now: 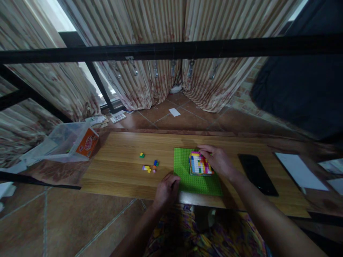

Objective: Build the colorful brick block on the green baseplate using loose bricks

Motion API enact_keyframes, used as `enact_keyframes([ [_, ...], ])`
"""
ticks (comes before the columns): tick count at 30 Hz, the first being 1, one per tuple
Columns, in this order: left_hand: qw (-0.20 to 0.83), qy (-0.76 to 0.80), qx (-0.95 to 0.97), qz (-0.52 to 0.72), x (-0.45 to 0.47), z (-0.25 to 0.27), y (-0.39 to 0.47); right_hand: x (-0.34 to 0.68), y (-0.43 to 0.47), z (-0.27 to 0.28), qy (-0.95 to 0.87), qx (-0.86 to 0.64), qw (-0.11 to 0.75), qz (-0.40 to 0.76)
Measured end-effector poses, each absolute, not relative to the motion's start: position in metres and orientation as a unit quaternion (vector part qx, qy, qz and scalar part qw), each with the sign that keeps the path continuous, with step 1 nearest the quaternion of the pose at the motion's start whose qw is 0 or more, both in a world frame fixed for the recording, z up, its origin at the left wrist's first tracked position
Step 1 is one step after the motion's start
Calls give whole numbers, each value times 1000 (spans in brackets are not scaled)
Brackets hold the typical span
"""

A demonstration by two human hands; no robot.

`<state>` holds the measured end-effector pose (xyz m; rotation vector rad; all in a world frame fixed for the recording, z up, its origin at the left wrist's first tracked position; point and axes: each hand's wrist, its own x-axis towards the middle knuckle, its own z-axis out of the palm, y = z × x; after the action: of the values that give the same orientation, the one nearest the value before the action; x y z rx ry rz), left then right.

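A green studded baseplate (pixel 183 160) lies near the front edge of the wooden table. On it stands a low block of multicoloured toy bricks (pixel 197 165), its top patterned in white, yellow, pink, red and other colours. My right hand (pixel 217 160) reaches over the block's far right corner, with its thumb and fingers closed at that edge. Whether a loose brick is between the fingertips cannot be made out. My left hand (pixel 167 185) rests at the baseplate's left front edge, fingers curled together. Anything inside them is hidden. Small loose bricks (pixel 146 167) lie left of the baseplate.
A black phone-like slab (pixel 257 174) lies to the right on the wooden table (pixel 115 153), with a white sheet (pixel 301 171) beyond it. At the left stands a clear plastic bin (pixel 66 137) with an orange label. A dark metal bar (pixel 160 51) crosses ahead, before striped curtains.
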<state>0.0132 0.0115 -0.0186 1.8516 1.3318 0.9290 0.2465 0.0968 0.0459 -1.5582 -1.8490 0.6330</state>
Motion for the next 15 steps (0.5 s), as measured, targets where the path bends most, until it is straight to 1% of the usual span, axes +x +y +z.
enact_keyframes([
  [9, 341, 506, 712, 349, 13, -17, 11, 246, 98, 36, -684, -604, 338, 231],
  [15, 337, 503, 719, 342, 12, -18, 11, 249, 96, 30, -654, -611, 355, 270],
])
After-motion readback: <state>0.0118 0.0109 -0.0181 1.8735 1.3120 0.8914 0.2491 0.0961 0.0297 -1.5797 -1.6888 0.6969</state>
